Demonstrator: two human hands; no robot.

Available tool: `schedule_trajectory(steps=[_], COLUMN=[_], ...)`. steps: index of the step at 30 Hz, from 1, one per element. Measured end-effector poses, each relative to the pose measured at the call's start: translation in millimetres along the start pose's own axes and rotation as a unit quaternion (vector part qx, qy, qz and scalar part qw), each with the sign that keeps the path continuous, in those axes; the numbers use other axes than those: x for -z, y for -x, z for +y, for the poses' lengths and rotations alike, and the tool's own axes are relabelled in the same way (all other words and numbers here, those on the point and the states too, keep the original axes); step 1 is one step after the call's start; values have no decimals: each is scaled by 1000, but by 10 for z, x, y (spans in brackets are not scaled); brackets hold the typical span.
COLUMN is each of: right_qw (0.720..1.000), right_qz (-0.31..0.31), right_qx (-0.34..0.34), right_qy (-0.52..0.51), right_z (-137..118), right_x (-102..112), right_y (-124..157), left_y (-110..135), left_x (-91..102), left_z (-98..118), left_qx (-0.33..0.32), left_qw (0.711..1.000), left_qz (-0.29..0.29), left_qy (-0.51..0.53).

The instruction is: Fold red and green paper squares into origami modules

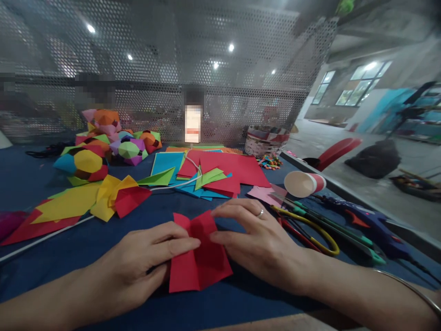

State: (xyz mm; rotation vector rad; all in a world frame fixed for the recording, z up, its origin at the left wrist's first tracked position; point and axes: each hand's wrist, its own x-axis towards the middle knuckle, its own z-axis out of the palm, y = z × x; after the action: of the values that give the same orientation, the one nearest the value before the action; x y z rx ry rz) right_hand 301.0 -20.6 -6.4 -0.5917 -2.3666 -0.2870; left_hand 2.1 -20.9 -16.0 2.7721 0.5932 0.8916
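A red sheet of folding paper (210, 264) with a crease down its middle stands partly opened on the dark blue tablecloth. My left hand (144, 257) grips its left side, fingers on top and thumb lower down by the edge. On the other side, my right hand (265, 243), with a ring on one finger, has its fingertips at the paper's upper right edge, closed on it. Left of the hands lie folded yellow paper pieces (106, 197) and a folded red piece (131, 201). Scissors with yellow handles (324, 243) lie close to my right hand.
Stacked coloured paper (234, 168) lies behind, crossed by a white cable (165, 187). Folded paper balls (89, 161) are heaped at the left. A paper cup (305, 184) on its side, a green-handled cutter (365, 241) and a glue gun (368, 223) lie right. A basket (265, 140) stands behind.
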Motion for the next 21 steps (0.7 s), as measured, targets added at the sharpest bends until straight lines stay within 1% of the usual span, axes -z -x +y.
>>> schedule_trajectory(steps=[3,5,9,12,14,18,21], right_qw=[999,997,994,987,981,973,965], right_qz=[-27,-46,-64,-85,-109,-136,-132], right_qx=[39,52,43,36,28,1,-32], right_qy=[-23,-37,-79,-130,-159,-189,-224], right_z=[4,-4,-41,-86,-123,-205,-253], right_x=[-39,-51,-33,-9,8,41,61], right_y=[16,24,29,42,64,117,114], left_y=[-4,-2,53,122,160,186,165], left_x=[2,2,24,28,2,-74,-96], left_z=[-7,-12,-13,8,34,98,131], left_qx=[-26,-39,-66,-79,-69,-28,0], left_qw=[999,998,988,984,986,992,997], left_qz=[-19,-8,12,-10,-5,38,26], left_qy=[-33,-56,-137,-161,-153,-114,-70])
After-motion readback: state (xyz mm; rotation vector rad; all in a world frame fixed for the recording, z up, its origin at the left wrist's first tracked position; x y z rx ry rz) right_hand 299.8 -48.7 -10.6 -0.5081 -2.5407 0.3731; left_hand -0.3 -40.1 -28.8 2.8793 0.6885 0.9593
